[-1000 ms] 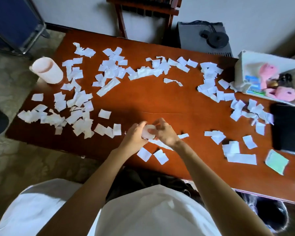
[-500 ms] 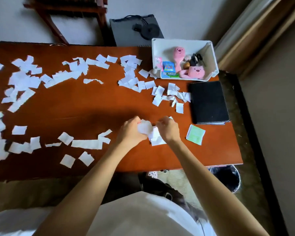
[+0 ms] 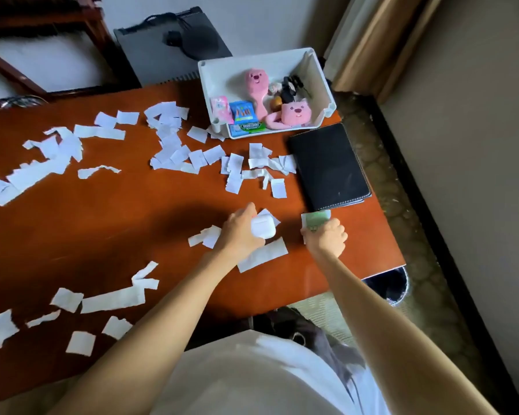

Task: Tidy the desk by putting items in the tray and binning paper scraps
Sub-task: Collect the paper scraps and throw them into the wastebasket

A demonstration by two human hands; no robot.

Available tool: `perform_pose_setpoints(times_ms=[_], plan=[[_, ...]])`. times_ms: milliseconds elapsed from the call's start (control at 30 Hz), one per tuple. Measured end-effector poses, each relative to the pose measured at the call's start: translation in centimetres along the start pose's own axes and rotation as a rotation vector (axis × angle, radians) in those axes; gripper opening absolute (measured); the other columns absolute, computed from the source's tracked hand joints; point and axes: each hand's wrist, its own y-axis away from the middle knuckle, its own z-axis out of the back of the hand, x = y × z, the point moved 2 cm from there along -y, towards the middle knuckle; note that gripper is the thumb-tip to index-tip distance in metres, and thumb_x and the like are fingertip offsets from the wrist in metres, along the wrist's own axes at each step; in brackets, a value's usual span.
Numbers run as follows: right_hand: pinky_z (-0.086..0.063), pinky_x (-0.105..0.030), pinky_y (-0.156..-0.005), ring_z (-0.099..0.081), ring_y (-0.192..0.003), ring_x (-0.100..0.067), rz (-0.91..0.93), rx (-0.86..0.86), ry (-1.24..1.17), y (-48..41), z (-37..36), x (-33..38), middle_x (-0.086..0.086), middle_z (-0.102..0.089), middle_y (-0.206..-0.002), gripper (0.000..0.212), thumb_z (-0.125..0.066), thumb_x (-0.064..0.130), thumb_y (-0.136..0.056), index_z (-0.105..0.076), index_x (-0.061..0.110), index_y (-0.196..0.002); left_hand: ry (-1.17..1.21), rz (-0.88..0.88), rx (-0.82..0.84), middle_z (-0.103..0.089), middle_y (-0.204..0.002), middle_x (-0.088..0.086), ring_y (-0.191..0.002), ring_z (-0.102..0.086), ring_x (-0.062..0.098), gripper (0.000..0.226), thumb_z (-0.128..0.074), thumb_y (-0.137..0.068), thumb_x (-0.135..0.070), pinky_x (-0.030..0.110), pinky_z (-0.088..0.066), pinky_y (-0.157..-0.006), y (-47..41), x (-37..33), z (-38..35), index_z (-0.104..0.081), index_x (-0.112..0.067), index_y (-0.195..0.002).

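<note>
My left hand (image 3: 240, 232) is closed around a white rounded wad (image 3: 262, 229) of paper, held just above the brown desk (image 3: 117, 211). To its right, my right hand (image 3: 327, 239) has its fingers curled onto the lower edge of a small green card (image 3: 315, 219) lying on the desk. White paper scraps (image 3: 174, 151) are strewn over the desk, and a long strip (image 3: 262, 254) lies between my hands. The white tray (image 3: 322, 82) stands at the far right corner with pink toys and gum packs inside. A dark bin (image 3: 393, 284) shows below the desk's right edge.
A black notebook (image 3: 327, 166) lies between the tray and my right hand. A grey box with a black cable (image 3: 174, 43) sits behind the desk, next to a wooden chair (image 3: 42, 40). A curtain and wall close off the right side.
The view has swung right. My hands have parted: the right one moved from the scraps to the green card, while the left keeps hold of the white wad.
</note>
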Motion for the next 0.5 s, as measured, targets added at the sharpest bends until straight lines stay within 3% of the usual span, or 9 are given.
perform_pose_setpoints(times_ms=[100,200,367,500], plan=[[-0.052,-0.039,-0.077,-0.059,-0.102,-0.036,0.123,0.043,-0.145,0.9,0.3,1.0,-0.019,-0.061,-0.117,0.029,-0.051,0.021,-0.092,-0.045,0.002,-0.113,0.027,-0.003,0.0,-0.052,-0.121,0.009,-0.118,-0.048,0.022,0.05,-0.073,-0.076,-0.013,0.029,-0.05,-0.083,-0.2,0.0,0.2,-0.042,-0.012,-0.116],[-0.043,-0.024,-0.051,-0.062,-0.083,-0.027,0.369,0.052,-0.202,2.3,1.2,2.7,-0.012,-0.065,-0.102,0.016,-0.045,0.022,-0.097,-0.05,0.007,-0.098,0.104,-0.01,-0.032,-0.052,-0.12,0.01,-0.117,-0.05,0.022,0.05,-0.074,-0.076,-0.011,0.025,-0.048,-0.078,-0.6,-0.5,0.6,-0.042,-0.01,-0.114],[-0.038,-0.027,-0.053,-0.052,-0.069,-0.021,0.491,0.1,-0.356,0.8,3.5,7.3,-0.006,-0.055,-0.079,0.04,-0.046,0.019,-0.096,-0.036,0.024,-0.058,0.263,-0.013,-0.194,-0.059,-0.107,0.012,-0.101,-0.057,0.024,0.045,-0.079,-0.07,-0.011,0.022,-0.04,-0.064,-2.3,-1.7,2.8,-0.043,-0.01,-0.098],[-0.029,-0.023,-0.047,-0.039,-0.052,-0.016,0.617,0.098,-0.371,-2.4,5.6,12.4,-0.003,-0.047,-0.058,0.037,-0.053,0.016,-0.093,-0.042,0.01,-0.058,0.33,0.03,-0.334,-0.061,-0.102,0.015,-0.096,-0.057,0.031,0.046,-0.078,-0.069,-0.012,0.027,-0.037,-0.064,-5.4,-3.1,5.9,-0.038,-0.014,-0.09]])
